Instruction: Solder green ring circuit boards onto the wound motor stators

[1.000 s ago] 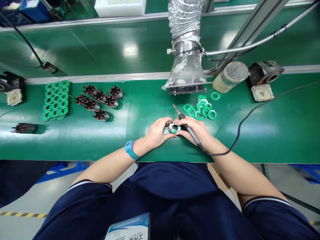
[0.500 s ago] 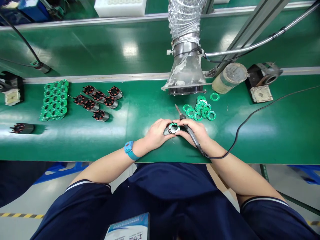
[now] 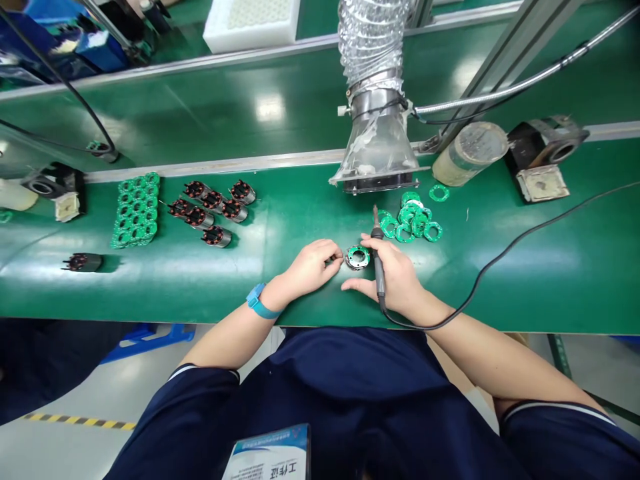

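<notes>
A motor stator with a green ring board on top [image 3: 358,266] stands on the green bench between my hands, its round opening facing up. My left hand [image 3: 313,268] rests just left of it, fingers curled and thumb near the index finger; nothing shows between them. My right hand [image 3: 400,280] holds a soldering iron [image 3: 379,270] against the fingers, tip pointing away from me. Its thumb is stretched out in front of the stator, and its index fingertip is near the stator's far right edge. Loose green ring boards [image 3: 411,215] lie in a pile beyond the iron.
Several stators [image 3: 217,236] stand left of centre beside a panel of green ring boards [image 3: 135,210]. A clear fume hood [image 3: 375,160] hangs over the back. Behind right are a cloudy jar [image 3: 463,160] and an iron stand with sponge [image 3: 543,183]. The iron's cord [image 3: 493,257] crosses the right side.
My hands have parted from the stator, which now stands on the bench with its board upward. The soldering iron has swung more upright in my right hand. The camera view has shifted slightly.
</notes>
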`<state>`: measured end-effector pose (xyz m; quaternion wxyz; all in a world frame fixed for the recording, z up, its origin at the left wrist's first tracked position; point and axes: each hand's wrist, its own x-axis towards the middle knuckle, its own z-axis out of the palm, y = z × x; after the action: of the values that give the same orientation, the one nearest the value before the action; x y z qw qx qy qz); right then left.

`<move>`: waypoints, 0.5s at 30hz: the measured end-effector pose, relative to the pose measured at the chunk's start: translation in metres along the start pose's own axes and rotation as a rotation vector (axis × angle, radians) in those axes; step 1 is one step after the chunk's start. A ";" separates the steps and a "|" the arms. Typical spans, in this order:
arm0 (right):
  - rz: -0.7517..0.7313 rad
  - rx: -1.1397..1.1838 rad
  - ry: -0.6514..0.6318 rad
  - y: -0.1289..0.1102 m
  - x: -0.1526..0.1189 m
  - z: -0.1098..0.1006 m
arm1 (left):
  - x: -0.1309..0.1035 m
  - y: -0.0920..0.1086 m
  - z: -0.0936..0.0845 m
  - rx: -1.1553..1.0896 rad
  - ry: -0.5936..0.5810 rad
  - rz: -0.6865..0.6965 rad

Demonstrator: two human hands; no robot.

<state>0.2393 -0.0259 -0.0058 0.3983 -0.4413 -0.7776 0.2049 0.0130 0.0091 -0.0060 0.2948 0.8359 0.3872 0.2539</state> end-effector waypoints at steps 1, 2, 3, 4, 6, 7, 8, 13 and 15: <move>0.009 -0.026 0.011 -0.001 0.000 0.003 | 0.000 0.000 -0.002 -0.035 0.006 -0.017; 0.015 -0.049 0.009 -0.002 -0.001 0.005 | 0.000 0.000 -0.003 -0.075 0.014 -0.037; 0.017 -0.066 -0.001 -0.003 -0.001 0.007 | 0.000 0.000 -0.004 -0.113 0.029 -0.057; 0.018 -0.075 -0.017 -0.002 -0.001 0.008 | 0.000 0.000 -0.005 -0.147 0.054 -0.075; 0.016 -0.061 -0.060 -0.001 0.001 0.009 | -0.001 0.000 -0.004 -0.210 0.127 -0.089; 0.015 -0.036 -0.082 0.000 0.002 0.009 | -0.001 0.001 -0.002 -0.245 0.170 -0.088; 0.014 -0.006 -0.104 0.001 0.003 0.008 | -0.001 0.002 0.000 -0.290 0.213 -0.087; -0.035 0.145 -0.191 0.006 0.011 0.000 | 0.002 0.010 0.011 -0.575 0.272 -0.145; -0.032 0.185 -0.223 0.008 0.013 -0.003 | 0.003 0.012 0.013 -0.581 0.267 -0.191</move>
<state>0.2419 -0.0105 -0.0036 0.3517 -0.3648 -0.8016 0.3171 0.0292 0.0017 -0.0060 0.4899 0.6364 0.4103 0.4320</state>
